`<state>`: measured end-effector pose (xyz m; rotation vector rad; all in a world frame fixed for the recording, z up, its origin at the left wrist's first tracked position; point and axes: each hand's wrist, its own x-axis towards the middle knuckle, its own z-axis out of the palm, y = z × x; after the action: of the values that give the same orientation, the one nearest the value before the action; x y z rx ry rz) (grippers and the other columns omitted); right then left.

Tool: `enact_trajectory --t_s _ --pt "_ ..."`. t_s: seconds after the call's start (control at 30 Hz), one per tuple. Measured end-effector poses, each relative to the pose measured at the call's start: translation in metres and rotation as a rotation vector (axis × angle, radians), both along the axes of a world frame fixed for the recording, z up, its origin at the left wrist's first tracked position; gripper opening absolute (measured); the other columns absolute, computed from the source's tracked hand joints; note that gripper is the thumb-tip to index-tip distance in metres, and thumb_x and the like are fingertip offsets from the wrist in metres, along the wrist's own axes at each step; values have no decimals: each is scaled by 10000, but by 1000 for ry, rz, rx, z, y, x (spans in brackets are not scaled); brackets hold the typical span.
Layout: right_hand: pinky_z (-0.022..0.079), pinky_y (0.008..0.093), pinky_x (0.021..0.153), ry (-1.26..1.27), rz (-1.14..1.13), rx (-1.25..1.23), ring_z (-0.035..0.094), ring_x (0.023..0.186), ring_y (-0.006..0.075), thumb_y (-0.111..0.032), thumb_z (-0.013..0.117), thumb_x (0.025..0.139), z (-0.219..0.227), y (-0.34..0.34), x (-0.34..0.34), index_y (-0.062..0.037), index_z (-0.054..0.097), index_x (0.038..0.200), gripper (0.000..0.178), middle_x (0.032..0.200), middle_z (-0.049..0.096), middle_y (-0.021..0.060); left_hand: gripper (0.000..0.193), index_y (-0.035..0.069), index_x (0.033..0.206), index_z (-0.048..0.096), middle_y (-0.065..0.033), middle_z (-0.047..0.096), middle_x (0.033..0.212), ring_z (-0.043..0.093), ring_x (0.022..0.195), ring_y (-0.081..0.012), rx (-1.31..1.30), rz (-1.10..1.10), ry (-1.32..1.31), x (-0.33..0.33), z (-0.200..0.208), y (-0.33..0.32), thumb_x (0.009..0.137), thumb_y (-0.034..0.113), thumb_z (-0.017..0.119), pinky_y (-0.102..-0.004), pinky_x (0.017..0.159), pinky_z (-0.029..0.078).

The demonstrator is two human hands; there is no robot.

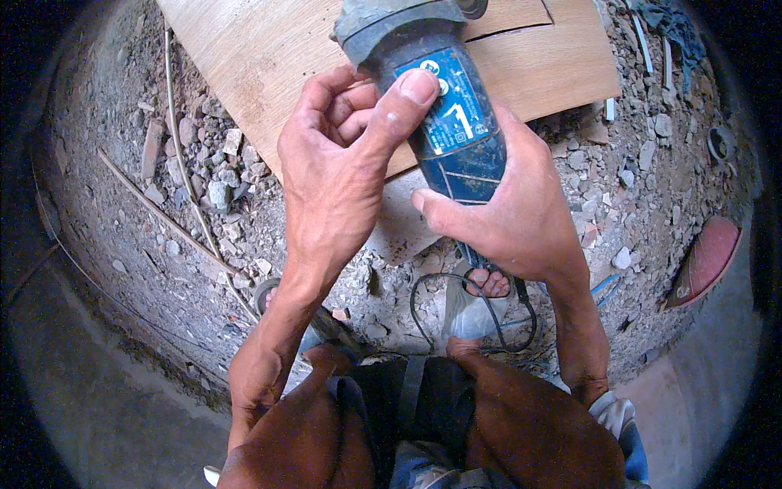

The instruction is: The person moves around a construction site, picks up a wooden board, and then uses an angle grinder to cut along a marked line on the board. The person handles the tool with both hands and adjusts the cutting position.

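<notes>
A blue angle grinder [460, 122] with a grey gear head lies over the upper middle of the view, its head pointing away from me. My right hand [521, 191] is wrapped round the right side of its body, thumb across the rear handle. With the thumb over the label and the other fingers curled at its left edge, my left hand [346, 134] is closed at the grinder; its fingertips are partly hidden. Only part of a disc edge shows beyond the head. Under the grinder is a wooden board [244, 57] with a dark cut line near its far right.
Broken stones and rubble [220, 191] cover the ground. A black cord [529, 326] loops by my right foot [489, 283]. Thin sticks [173, 130] lie at left, a red curved piece [707, 261] at right, and a dark blue cloth [672, 33] at far right.
</notes>
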<state>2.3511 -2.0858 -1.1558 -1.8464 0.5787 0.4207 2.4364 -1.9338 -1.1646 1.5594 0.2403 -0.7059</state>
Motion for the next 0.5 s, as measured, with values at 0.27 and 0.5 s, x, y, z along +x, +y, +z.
enact_trajectory --t_s 0.27,0.5 --pt "556 301 795 -37 -9 -16 639 869 124 -137 852 731 -2 1 -1 29 588 1268 621 994 659 74 755 -145 1300 505 -100 686 1016 680 912 -108 11 -6 -7 0 -2 1 854 324 893 -211 815 553" --pt "557 303 801 -28 4 -19 642 870 127 -142 856 731 -2 2 -2 29 590 1269 624 996 664 79 753 -145 1305 505 -110 693 1032 682 918 -111 15 -21 8 0 -1 2 862 330 884 -211 821 553"
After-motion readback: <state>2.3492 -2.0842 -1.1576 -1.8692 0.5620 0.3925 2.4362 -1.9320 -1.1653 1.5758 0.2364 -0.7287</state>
